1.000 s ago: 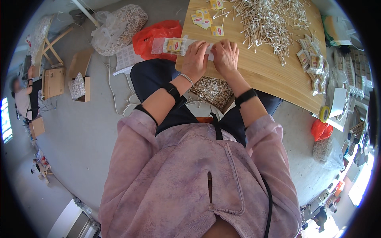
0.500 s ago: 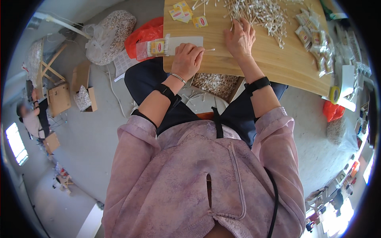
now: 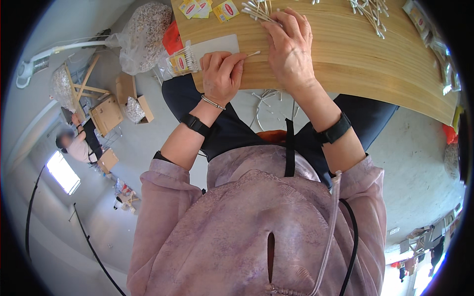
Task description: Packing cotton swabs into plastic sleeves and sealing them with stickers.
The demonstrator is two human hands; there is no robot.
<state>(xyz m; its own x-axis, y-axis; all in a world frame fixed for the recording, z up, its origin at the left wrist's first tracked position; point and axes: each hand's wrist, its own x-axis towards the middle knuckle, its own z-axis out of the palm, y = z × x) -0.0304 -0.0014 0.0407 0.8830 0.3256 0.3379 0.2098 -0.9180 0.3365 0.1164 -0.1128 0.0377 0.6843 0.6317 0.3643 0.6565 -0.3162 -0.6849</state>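
Observation:
My left hand [image 3: 220, 74] is closed over the near left edge of the table, pinching a cotton swab [image 3: 253, 54] whose white tip sticks out to the right. Beside it, my right hand [image 3: 291, 52] has its fingers bent around a small bunch of cotton swabs [image 3: 257, 12], which fans out up and to the left. Left of my left hand lies a clear packet of cotton swabs [image 3: 180, 61] with a yellow label. A flat white piece [image 3: 217, 45] rests just beyond that hand. Yellow printed cards [image 3: 226, 10] lie at the far left of the table.
Loose cotton swabs [image 3: 371, 14] lie at the far right of the wooden table [image 3: 340, 64]. Filled packets [image 3: 429, 37] line its right edge. A large bag of swabs [image 3: 143, 39] stands on the floor to the left; another person [image 3: 79, 145] sits farther off.
My right hand has come away from the big pile toward my left hand, now with a bunch of cotton swabs. The view has shifted; my left hand still holds its swab.

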